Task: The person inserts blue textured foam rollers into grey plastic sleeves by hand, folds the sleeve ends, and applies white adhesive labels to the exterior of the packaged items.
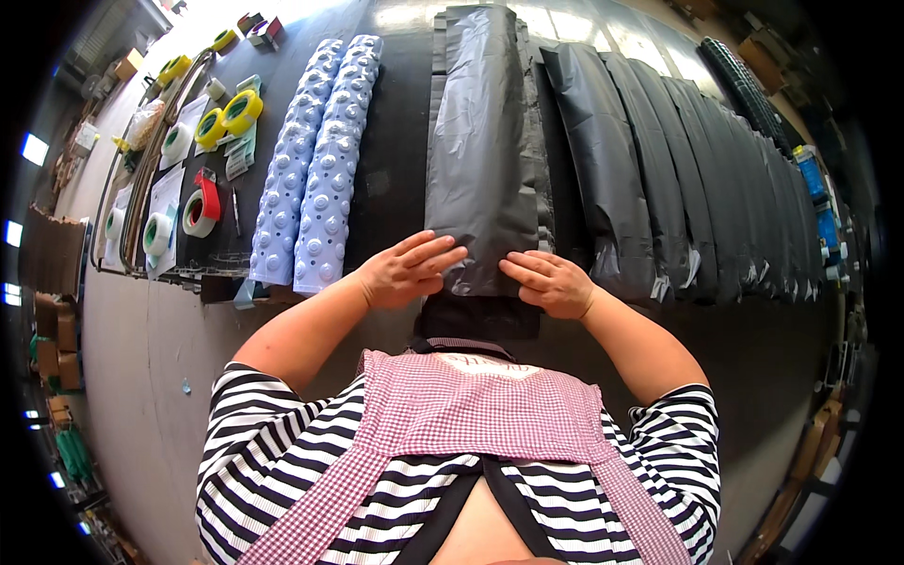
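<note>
A long black plastic bag [482, 151] lies lengthwise in front of me, its near end at the table's front edge. My left hand [411, 270] rests on the left corner of that end, fingers stretched out over the plastic. On the right corner my right hand [553, 284] lies with its fingers extended and touching the bag; its thumb is mostly hidden. More black plastic shows beneath this bag. Left of it are two rolled light-blue mats with round bumps, the outer roll [290, 179] and the inner roll [339, 169].
Several filled black bags [650, 179] lie side by side on the right. Tape rolls, including a yellow roll [242, 111] and a red tape dispenser [201, 203], sit at the left with a pen [236, 212]. Blue containers [817, 193] stand at the far right.
</note>
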The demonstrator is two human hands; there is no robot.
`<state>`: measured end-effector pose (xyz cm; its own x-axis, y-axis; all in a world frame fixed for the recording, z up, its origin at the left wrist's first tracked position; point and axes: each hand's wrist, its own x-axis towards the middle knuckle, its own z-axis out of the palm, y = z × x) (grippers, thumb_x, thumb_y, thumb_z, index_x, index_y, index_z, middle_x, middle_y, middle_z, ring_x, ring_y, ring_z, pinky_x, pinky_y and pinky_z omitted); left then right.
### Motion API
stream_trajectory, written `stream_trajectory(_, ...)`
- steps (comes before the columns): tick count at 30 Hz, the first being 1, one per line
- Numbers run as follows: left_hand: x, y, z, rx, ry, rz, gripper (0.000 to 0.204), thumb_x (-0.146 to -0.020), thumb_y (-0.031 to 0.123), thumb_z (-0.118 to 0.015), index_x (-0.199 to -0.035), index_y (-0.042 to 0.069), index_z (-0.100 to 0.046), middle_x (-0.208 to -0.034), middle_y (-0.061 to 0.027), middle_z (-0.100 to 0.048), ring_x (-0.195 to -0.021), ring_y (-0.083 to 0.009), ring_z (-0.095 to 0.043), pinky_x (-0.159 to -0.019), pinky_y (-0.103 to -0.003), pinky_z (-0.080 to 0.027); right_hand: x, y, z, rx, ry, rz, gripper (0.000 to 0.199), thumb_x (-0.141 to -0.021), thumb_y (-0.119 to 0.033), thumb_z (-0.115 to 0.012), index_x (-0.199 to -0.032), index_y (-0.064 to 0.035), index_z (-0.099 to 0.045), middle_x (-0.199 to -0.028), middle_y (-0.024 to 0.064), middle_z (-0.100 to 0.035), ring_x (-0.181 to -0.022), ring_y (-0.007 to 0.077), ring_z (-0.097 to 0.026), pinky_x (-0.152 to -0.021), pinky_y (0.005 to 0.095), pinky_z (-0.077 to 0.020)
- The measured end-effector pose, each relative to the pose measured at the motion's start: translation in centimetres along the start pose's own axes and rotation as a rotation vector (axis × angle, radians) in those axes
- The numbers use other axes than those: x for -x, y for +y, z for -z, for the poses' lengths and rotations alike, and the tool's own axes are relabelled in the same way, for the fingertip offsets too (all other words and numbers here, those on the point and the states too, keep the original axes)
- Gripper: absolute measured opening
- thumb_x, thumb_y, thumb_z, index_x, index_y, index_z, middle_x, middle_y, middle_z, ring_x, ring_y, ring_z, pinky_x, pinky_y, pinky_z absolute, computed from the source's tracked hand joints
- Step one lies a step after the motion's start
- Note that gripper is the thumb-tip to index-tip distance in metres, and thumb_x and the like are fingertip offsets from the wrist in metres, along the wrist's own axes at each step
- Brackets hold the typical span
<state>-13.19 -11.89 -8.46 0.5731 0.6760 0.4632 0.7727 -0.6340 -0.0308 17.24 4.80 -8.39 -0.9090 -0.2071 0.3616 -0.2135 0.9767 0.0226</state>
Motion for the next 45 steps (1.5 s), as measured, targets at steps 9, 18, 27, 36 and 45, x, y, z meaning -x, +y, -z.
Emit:
stream_trajectory(9,-1.7,-2.3,1.7,0.168,-0.176,-0.203,0.011,-0.074,0.012,-0.069,-0.085,0.011,-0.068,-0.141,-0.0130,-0.055,-0.130,-0.0300,-0.054,-0.110,-0.046,-0.044,-0.8,0.4,0.5,-0.288,-0.038,-0.198,0.013,-0.075,-0.005,-0.066,-0.086,-0.0058,-0.061,-0.134,0.0108,-0.062,-0.125,0.0287,-0.060,-0.107,0.0412,-0.0468)
stream_trajectory(18,-3.3,-2.6,2.0,0.062,-0.120,-0.234,0.007,-0.075,0.014,-0.070,-0.081,0.014,-0.066,-0.127,-0.0077,-0.061,-0.117,-0.0249,-0.058,-0.099,-0.041,-0.049,0.0,0.2,0.0,-0.227,-0.033,-0.128,0.011,-0.074,-0.007,-0.064,-0.084,-0.0058,-0.059,-0.135,0.0123,-0.061,-0.125,0.0300,-0.059,-0.105,0.0418,-0.0481)
stream_trajectory(27,-2.7,-4.7,1.2,0.408,-0.334,-0.144,0.014,-0.069,0.009,-0.070,-0.080,0.009,-0.062,-0.129,-0.0088,-0.062,-0.127,-0.0298,-0.055,-0.106,-0.041,-0.047,-1.9,0.6,0.1,-0.552,-0.042,-0.321,0.022,-0.074,-0.007,-0.065,-0.096,-0.0017,-0.066,-0.131,0.0155,-0.063,-0.120,0.0352,-0.060,-0.102,0.0412,-0.0484)
stream_trajectory(36,-2.9,-1.9,0.0,0.484,-0.170,0.113,0.034,-0.061,0.004,-0.075,-0.092,0.007,-0.061,-0.132,-0.0102,-0.060,-0.122,-0.0330,-0.057,-0.103,-0.043,-0.048,-2.0,0.5,0.0,-1.618,0.076,-0.892,0.032,-0.085,-0.003,-0.066,-0.116,0.0063,-0.066,-0.122,0.0088,-0.064,-0.096,0.0082,-0.057,-0.088,0.0252,-0.0485)
stream_trajectory(45,-3.3,-1.7,-0.7,1.486,-0.084,0.988,0.022,-0.101,0.021,-0.064,-0.114,0.003,-0.067,-0.099,0.0056,-0.066,-0.088,-0.0062,-0.056,-0.079,-0.028,-0.049,0.4,0.8,-0.3,-1.807,0.336,-1.259,0.030,-0.103,-0.022,-0.059,-0.121,0.0019,-0.066,-0.124,0.0073,-0.067,-0.110,0.0147,-0.063,-0.097,0.0316,-0.0487)
